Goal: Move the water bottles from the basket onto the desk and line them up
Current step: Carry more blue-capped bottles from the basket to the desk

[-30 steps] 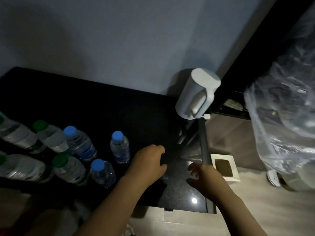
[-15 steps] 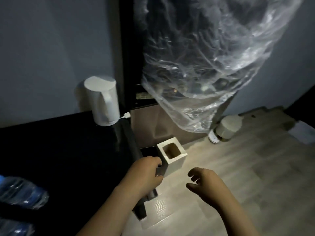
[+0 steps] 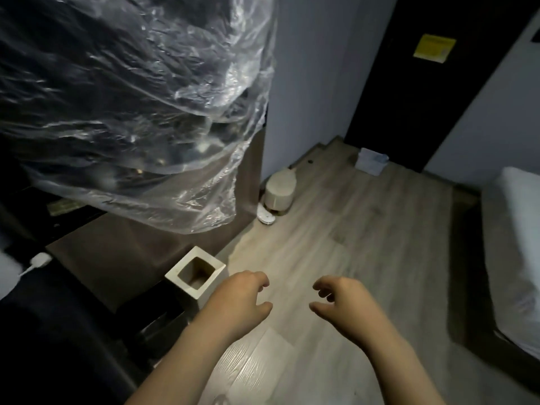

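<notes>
Loosely curled, left hand (image 3: 237, 306) and right hand (image 3: 348, 308) hover over the floor (image 3: 368, 229).

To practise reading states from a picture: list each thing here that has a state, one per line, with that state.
left hand: fingers loosely curled, holding nothing.
right hand: fingers loosely curled, holding nothing.
square white holder: upright, open-topped, nothing visible inside.
round bin: upright on the floor, lid on.
plastic sheet: draped, crumpled.
</notes>
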